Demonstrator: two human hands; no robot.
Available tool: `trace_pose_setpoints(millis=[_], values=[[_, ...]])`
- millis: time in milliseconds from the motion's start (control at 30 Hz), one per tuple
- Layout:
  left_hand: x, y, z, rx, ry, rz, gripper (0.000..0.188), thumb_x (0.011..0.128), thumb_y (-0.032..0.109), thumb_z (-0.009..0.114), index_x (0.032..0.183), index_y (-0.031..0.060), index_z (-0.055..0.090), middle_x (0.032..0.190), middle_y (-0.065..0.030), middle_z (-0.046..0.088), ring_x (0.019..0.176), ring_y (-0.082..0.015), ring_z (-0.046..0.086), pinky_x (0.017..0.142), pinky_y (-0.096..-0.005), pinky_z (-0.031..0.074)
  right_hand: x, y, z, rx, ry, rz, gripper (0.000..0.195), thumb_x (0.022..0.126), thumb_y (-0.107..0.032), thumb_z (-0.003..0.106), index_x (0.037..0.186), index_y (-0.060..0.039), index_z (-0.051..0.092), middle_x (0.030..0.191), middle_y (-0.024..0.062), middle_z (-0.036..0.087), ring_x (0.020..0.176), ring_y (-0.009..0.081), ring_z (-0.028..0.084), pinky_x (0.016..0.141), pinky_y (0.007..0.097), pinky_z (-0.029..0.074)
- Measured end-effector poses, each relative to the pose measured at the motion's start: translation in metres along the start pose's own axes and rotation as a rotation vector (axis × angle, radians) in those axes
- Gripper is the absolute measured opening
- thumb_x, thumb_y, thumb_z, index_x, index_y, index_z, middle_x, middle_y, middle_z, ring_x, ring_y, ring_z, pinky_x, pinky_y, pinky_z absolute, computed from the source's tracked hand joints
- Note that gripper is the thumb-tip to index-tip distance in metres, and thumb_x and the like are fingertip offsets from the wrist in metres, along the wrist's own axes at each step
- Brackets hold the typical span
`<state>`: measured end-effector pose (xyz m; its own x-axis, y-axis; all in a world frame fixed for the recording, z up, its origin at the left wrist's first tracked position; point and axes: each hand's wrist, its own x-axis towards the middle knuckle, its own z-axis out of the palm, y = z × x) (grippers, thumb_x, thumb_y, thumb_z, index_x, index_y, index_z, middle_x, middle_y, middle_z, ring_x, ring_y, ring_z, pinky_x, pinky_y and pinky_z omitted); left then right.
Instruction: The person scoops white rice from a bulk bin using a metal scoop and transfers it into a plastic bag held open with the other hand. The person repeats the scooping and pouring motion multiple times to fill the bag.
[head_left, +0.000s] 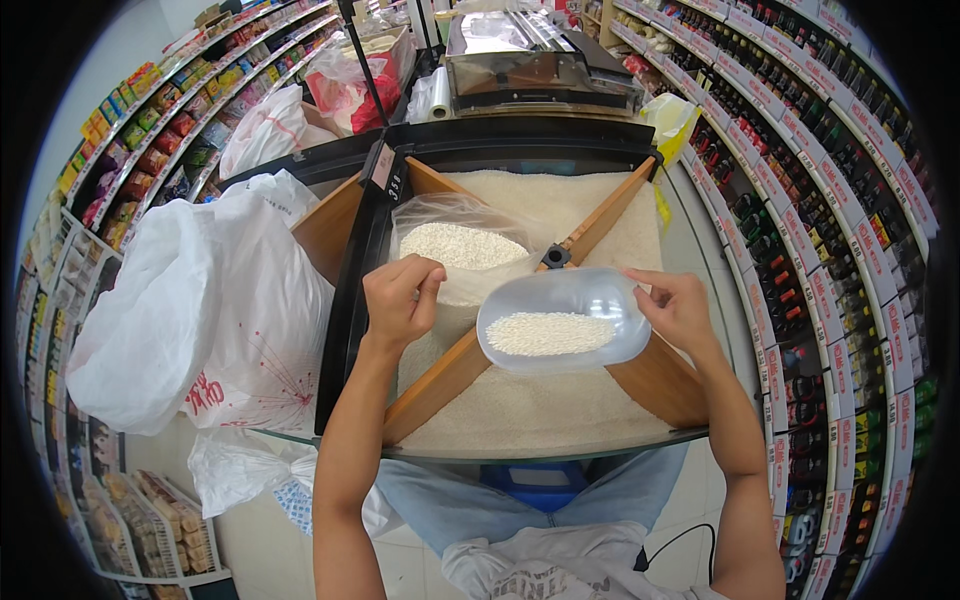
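My left hand (405, 300) is closed on the edge of a clear plastic bag (420, 210), which holds a heap of white rice grains (461, 246). My right hand (675, 307) grips the right end of a translucent plastic scoop (562, 289), thumb and fingers pinched at its rim. A smaller pile of white grains (551, 334) lies in the scoop. The scoop is right of the bag, over the crossing wooden dividers (442, 379) of a bin. Loose pale grain (525, 412) fills the compartments beneath.
Large white plastic bags (255, 300) stand at the left, beside the bin's black frame (349, 300). Behind it are a dark-sided display case (540, 75) and a plastic roll (439, 97). Stocked shelves (810, 210) curve along the right; more shelves (172, 112) line the left.
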<state>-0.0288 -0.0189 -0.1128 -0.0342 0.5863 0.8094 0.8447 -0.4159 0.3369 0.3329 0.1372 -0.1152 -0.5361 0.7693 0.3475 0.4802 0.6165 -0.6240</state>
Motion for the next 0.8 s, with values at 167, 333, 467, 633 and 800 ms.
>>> trace_pose_setpoints(millis=[167,333,467,633,800], values=[[0.0,-0.001,0.0,-0.031,0.029,0.013,0.014,0.091,0.005,0.068,0.078,0.0004,0.067,0.069,-0.0107,0.064,0.057,-0.0232,0.061,0.053,-0.0312,0.044,-0.002,-0.005,-0.004,-0.021,0.09,-0.005,0.034,0.083,-0.011,0.075,0.116,-0.0206,0.081,0.053,0.0044,0.053,0.046,0.0112,0.045,0.051,0.0277,0.039],[0.008,0.003,-0.002,0.016,0.038,0.074,0.009,0.087,0.003,0.069,0.078,0.0026,0.067,0.068,-0.0094,0.063,0.056,-0.024,0.06,0.053,-0.0323,0.044,0.013,-0.009,-0.041,-0.124,0.167,-0.068,0.034,0.085,-0.012,0.074,0.116,-0.0215,0.081,0.053,0.0045,0.054,0.046,0.0106,0.045,0.05,0.0271,0.039],[0.006,0.004,-0.002,0.05,0.031,0.086,0.007,0.084,0.004,0.07,0.077,0.0046,0.066,0.068,-0.008,0.062,0.056,-0.0257,0.061,0.054,-0.0334,0.046,0.044,-0.057,-0.079,-0.406,0.286,-0.123,0.029,0.088,-0.019,0.072,0.115,-0.0244,0.082,0.053,0.0049,0.055,0.045,0.0124,0.047,0.049,0.0293,0.04],[0.003,0.003,-0.004,0.073,0.04,0.085,0.007,0.084,0.005,0.07,0.078,0.0055,0.066,0.069,-0.0078,0.063,0.058,-0.0262,0.062,0.054,-0.0342,0.046,0.096,-0.141,-0.091,-0.792,0.246,-0.371,0.033,0.087,-0.022,0.069,0.117,-0.0267,0.081,0.066,0.0091,0.067,0.06,0.0273,0.064,0.057,0.0406,0.049],[0.004,0.003,-0.002,0.077,0.05,0.097,0.007,0.084,0.006,0.07,0.078,0.0059,0.066,0.069,-0.0078,0.063,0.058,-0.0269,0.062,0.054,-0.0349,0.047,0.124,-0.198,-0.078,-1.063,0.201,-0.557,0.033,0.088,-0.019,0.064,0.117,-0.0237,0.081,0.075,0.0116,0.072,0.069,0.0308,0.07,0.064,0.0441,0.055]])
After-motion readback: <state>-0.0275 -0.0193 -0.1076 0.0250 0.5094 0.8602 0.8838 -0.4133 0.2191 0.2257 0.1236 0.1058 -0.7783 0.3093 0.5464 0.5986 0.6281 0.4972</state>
